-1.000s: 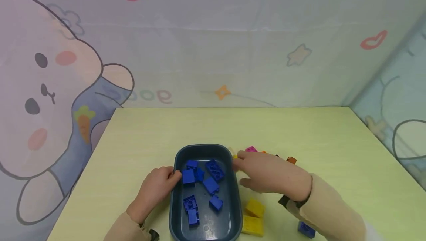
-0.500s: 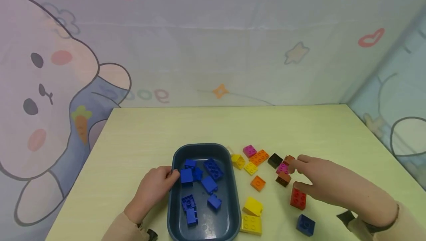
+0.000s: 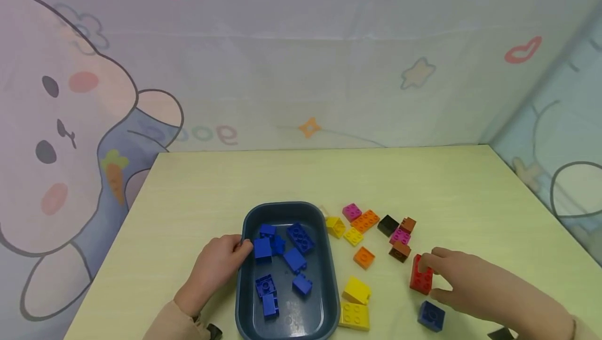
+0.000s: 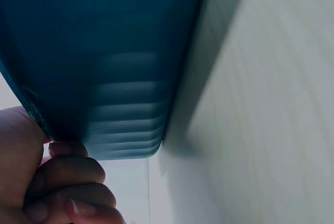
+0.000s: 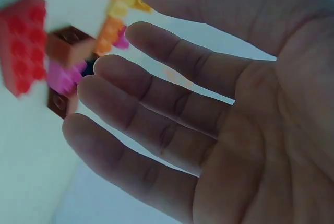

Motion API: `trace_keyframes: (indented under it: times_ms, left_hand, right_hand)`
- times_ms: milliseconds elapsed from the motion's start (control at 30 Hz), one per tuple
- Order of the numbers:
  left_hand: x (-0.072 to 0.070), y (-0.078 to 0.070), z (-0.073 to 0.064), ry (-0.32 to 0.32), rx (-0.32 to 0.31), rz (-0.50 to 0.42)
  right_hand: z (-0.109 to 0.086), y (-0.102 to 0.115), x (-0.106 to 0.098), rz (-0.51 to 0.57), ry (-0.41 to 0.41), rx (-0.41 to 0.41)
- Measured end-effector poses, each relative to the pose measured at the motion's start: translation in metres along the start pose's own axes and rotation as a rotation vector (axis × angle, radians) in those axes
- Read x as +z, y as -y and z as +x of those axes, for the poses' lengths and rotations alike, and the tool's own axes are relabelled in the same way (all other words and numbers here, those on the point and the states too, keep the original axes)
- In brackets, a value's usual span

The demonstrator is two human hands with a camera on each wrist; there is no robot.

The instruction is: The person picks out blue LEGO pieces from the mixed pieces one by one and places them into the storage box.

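A dark blue tray (image 3: 288,271) holds several blue bricks (image 3: 294,260). My left hand (image 3: 211,272) grips the tray's left rim between thumb and curled fingers; the left wrist view shows those fingers (image 4: 70,177) against the tray wall. On the right, my right hand (image 3: 475,282) hovers beside a red brick (image 3: 420,280), its fingertips overlapping that brick in the head view. A dark blue brick (image 3: 431,316) lies just below the thumb. In the right wrist view the fingers are extended and nothing lies in the palm.
Right of the tray lie yellow bricks (image 3: 355,316), an orange brick (image 3: 364,257), a black brick (image 3: 388,225), a magenta brick (image 3: 399,236) and brown bricks (image 3: 400,251). A printed cloth (image 3: 282,68) hangs behind the table (image 3: 282,178).
My right hand has moved from the tray's right edge across to the right, then down toward the red and dark blue bricks. The left hand has stayed on the tray rim.
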State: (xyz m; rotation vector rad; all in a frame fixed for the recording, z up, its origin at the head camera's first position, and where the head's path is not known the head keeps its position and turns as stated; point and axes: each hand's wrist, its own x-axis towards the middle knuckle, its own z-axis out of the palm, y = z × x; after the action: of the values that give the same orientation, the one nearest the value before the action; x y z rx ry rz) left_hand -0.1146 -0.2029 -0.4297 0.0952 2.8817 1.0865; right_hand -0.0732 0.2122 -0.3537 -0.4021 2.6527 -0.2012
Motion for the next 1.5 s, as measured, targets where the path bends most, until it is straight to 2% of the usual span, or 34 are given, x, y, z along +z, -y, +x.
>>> trace_keyframes:
  times_ms: [300,467,567,1167,1500]
  left_hand:
    - [0.000,0.000,0.001,0.000,0.007,-0.005]
    - [0.000,0.001,0.000,0.000,0.003,-0.008]
    - [0.000,0.001,0.000,0.000,0.003,-0.007]
    - [-0.001,0.000,0.002,0.002,0.009,-0.002]
    - [0.001,0.001,0.002,-0.001,0.010,0.002]
  right_hand:
    - [0.010,0.002,0.045,0.124,0.112,0.114]
    - [0.014,0.001,0.062,0.148,0.151,0.206]
    - [0.015,0.000,0.067,0.154,0.154,0.227]
    - [0.022,-0.002,0.076,0.111,0.142,0.158]
    - [0.018,0.003,0.068,0.098,0.134,0.153]
